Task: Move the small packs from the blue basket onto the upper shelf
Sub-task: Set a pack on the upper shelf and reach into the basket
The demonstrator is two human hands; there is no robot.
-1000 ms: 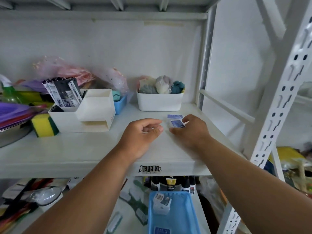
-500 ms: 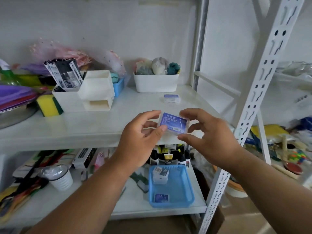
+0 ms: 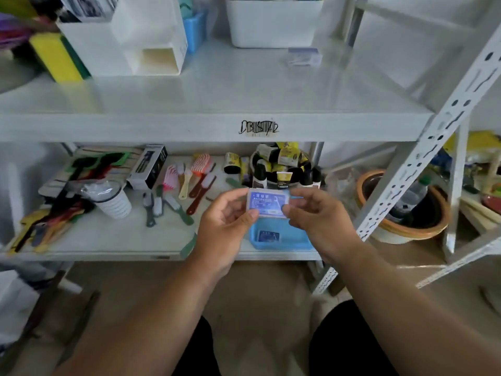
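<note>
A small clear pack with a blue label (image 3: 268, 203) is pinched between my left hand (image 3: 225, 226) and my right hand (image 3: 317, 218), held in the air over the blue basket (image 3: 295, 241) on the lower shelf. My hands hide most of the basket. Another small pack (image 3: 267, 236) lies inside it at the front left. On the upper shelf (image 3: 217, 88), one more small pack (image 3: 303, 56) lies at the back right, in front of a white bin (image 3: 273, 23).
A white organiser box (image 3: 141, 42), a yellow sponge (image 3: 58, 57) and a small blue tub (image 3: 193, 29) stand on the upper shelf's left. Brushes (image 3: 189, 183), a plastic cup (image 3: 113, 199) and dark bottles (image 3: 282, 169) crowd the lower shelf. A white slotted upright (image 3: 423, 150) rises at right.
Both hands came off the upper shelf with one pack pinched between them and dropped down to the blue basket. My head tilted down, so the lower shelf now fills the view.
</note>
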